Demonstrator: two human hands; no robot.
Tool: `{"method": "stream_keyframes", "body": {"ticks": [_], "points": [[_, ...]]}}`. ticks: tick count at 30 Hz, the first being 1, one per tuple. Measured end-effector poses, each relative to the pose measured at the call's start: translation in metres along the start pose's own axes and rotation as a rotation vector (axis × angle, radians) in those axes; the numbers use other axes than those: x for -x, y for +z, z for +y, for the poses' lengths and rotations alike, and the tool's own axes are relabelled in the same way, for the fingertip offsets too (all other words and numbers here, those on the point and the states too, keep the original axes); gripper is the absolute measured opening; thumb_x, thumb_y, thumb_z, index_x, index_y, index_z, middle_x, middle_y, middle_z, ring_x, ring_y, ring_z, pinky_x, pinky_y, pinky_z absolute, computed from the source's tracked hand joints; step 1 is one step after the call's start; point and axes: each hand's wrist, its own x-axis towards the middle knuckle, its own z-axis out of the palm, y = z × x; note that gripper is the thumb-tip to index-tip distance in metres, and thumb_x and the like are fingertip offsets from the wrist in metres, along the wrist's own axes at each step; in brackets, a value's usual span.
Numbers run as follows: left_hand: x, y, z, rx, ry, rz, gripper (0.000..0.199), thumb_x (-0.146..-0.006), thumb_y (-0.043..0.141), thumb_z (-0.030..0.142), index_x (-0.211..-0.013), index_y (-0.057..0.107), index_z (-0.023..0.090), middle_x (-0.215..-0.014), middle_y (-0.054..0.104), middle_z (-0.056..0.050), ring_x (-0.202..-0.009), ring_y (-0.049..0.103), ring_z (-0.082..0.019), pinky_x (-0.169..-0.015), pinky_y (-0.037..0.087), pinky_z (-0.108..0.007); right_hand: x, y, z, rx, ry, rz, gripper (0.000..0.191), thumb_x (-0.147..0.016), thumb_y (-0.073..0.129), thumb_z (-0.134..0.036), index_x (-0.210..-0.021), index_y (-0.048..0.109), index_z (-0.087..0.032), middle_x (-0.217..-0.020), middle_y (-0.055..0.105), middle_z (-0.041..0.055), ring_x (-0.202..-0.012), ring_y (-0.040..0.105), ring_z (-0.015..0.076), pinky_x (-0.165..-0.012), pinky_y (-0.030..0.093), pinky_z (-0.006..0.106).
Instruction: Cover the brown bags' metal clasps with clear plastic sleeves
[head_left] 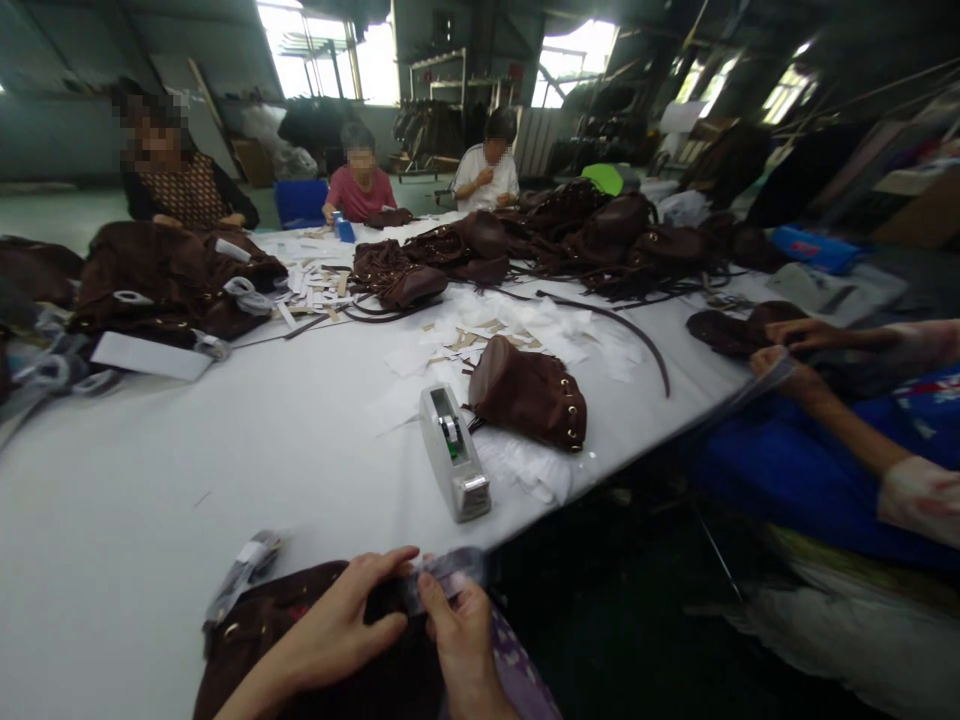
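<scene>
A dark brown bag (277,590) with gold eyelets lies at the table's near edge, partly under my hands. My right hand (463,630) pinches a bundle wrapped in clear plastic (461,572), perhaps part of the bag's strap or hardware; its inside is blurred. My left hand (349,612) reaches over the bag with thumb and forefinger apart, the fingertip close to the wrapped bundle. Its other fingers are partly hidden. Another plastic-wrapped bundle (251,565) rests at the bag's left corner.
A grey tape dispenser (454,455) stands ahead, beside a small brown bag (529,395) lying on its side. Paper scraps (484,335) and piled brown bags (592,235) lie beyond. At right, a co-worker's hands (795,350) handle a brown item. Several people sit across the table (165,480).
</scene>
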Motion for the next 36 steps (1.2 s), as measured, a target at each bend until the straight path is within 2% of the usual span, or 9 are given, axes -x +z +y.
{"method": "stream_keyframes", "body": {"ticks": [3, 7, 12, 17, 20, 24, 29, 33, 36], "points": [[-0.007, -0.002, -0.001, -0.007, -0.028, -0.003, 0.037, -0.09, 0.047, 0.041, -0.119, 0.059, 0.022, -0.108, 0.065, -0.007, -0.103, 0.055, -0.023, -0.097, 0.038, -0.035, 0.0, -0.002, -0.005, 0.0, -0.051, 0.04, 0.04, -0.063, 0.077, -0.049, -0.085, 0.07, -0.016, -0.077, 0.069, 0.0071, -0.075, 0.063, 0.0232, -0.064, 0.05, 0.03], [-0.02, 0.0, -0.001, 0.013, 0.006, -0.073, 0.046, -0.089, 0.042, 0.053, -0.078, 0.068, 0.016, -0.075, 0.065, -0.003, -0.076, 0.056, -0.019, -0.075, 0.043, -0.03, 0.002, -0.007, -0.008, 0.036, -0.077, 0.083, 0.034, -0.063, 0.078, -0.044, -0.084, 0.071, -0.018, -0.08, 0.069, 0.0074, -0.083, 0.063, 0.0265, -0.068, 0.051, 0.033], [-0.024, -0.004, 0.002, 0.165, -0.021, -0.113, 0.043, -0.087, 0.049, 0.053, -0.107, 0.059, 0.017, -0.085, 0.064, -0.001, -0.079, 0.055, -0.017, -0.072, 0.042, -0.026, 0.002, -0.011, -0.008, 0.021, -0.02, 0.038, 0.032, -0.064, 0.077, -0.041, -0.088, 0.07, -0.02, -0.063, 0.062, 0.0004, -0.06, 0.058, 0.0189, -0.053, 0.044, 0.027], [-0.028, -0.002, -0.004, 0.237, -0.045, -0.098, 0.04, -0.086, 0.05, 0.052, -0.08, 0.059, 0.013, -0.07, 0.057, 0.0, -0.066, 0.049, -0.014, -0.062, 0.039, -0.024, -0.001, -0.011, -0.002, -0.074, 0.095, -0.03, 0.042, -0.068, 0.074, -0.05, -0.093, 0.065, -0.016, -0.052, 0.052, -0.0053, -0.043, 0.041, 0.009, -0.043, 0.031, 0.021], [-0.03, 0.001, -0.007, 0.24, -0.089, -0.027, 0.037, -0.086, 0.049, 0.049, -0.077, 0.056, 0.014, -0.065, 0.052, 0.002, -0.062, 0.045, -0.013, -0.059, 0.037, -0.024, -0.003, -0.01, 0.0, -0.188, 0.189, -0.036, 0.042, -0.071, 0.07, -0.055, -0.085, 0.063, -0.016, -0.053, 0.051, -0.0054, -0.043, 0.039, 0.0072, -0.041, 0.029, 0.019], [-0.026, 0.0, -0.003, 0.148, -0.054, -0.052, 0.033, -0.088, 0.046, 0.045, -0.075, 0.054, 0.016, -0.065, 0.052, 0.003, -0.063, 0.046, -0.013, -0.059, 0.037, -0.024, -0.004, -0.008, 0.0, -0.342, 0.31, -0.023, 0.038, -0.066, 0.078, -0.047, -0.083, 0.064, -0.016, -0.058, 0.05, -0.0063, -0.046, 0.038, 0.005, -0.043, 0.029, 0.016], [-0.014, -0.001, -0.004, -0.036, 0.054, 0.013, 0.028, -0.091, 0.044, 0.041, -0.078, 0.054, 0.018, -0.081, 0.062, -0.003, -0.078, 0.055, -0.019, -0.075, 0.042, -0.029, -0.003, -0.007, 0.006, -0.311, 0.272, -0.033, 0.04, -0.06, 0.082, -0.041, -0.087, 0.067, -0.015, -0.062, 0.056, -0.0039, -0.047, 0.037, 0.0048, -0.043, 0.027, 0.016], [-0.013, 0.002, -0.004, 0.084, 0.025, 0.073, 0.026, -0.092, 0.041, 0.041, -0.096, 0.057, 0.021, -0.102, 0.066, -0.006, -0.097, 0.058, -0.022, -0.089, 0.042, -0.032, -0.002, -0.008, 0.013, -0.187, 0.159, -0.014, 0.041, -0.066, 0.077, -0.046, -0.091, 0.069, -0.014, -0.055, 0.052, -0.0054, -0.045, 0.036, 0.0059, -0.041, 0.027, 0.018], [-0.019, 0.006, -0.002, 0.035, -0.011, -0.031, 0.035, -0.091, 0.041, 0.047, -0.099, 0.061, 0.02, -0.087, 0.067, -0.003, -0.082, 0.059, -0.02, -0.078, 0.045, -0.029, -0.002, -0.012, 0.018, -0.1, 0.048, 0.042, 0.038, -0.067, 0.077, -0.045, -0.091, 0.069, -0.016, -0.058, 0.058, -0.0025, -0.047, 0.045, 0.0093, -0.042, 0.033, 0.02]]}}
